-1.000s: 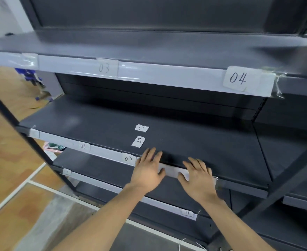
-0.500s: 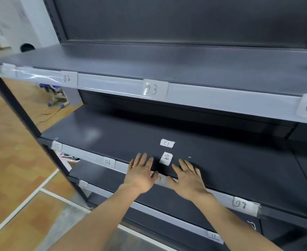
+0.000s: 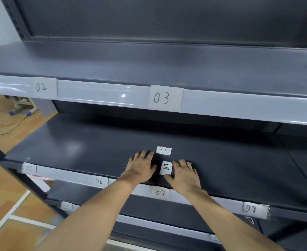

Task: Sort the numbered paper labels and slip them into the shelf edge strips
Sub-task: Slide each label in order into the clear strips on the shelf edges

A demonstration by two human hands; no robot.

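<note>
Two loose paper labels lie on the dark middle shelf (image 3: pixel 76 149): label 09 (image 3: pixel 166 168) between my hands and label 12 (image 3: pixel 164 150) just behind it. My left hand (image 3: pixel 141 167) rests flat on the shelf to the left of label 09, fingers straight. To the label's right, my right hand (image 3: pixel 184 175) lies flat with its thumb close to the paper. The middle edge strip (image 3: pixel 73 176) carries labels 05 (image 3: pixel 29 168), 06 (image 3: pixel 99 181), 07 (image 3: pixel 160 192) and 08 (image 3: pixel 250 208). The upper edge strip (image 3: pixel 230 110) holds 02 (image 3: pixel 41 87) and 03 (image 3: pixel 161 97).
A lower shelf (image 3: pixel 149 211) has its own strip with a small label (image 3: pixel 66 205). A dark slanted upright (image 3: pixel 13 176) crosses the left side. Wooden floor (image 3: pixel 2 192) and chair wheels (image 3: pixel 20 111) show at left.
Both hands left the middle edge strip and moved forward onto the shelf, now flanking label 09. The view shifted left, bringing labels 02, 05 and 08 into sight.
</note>
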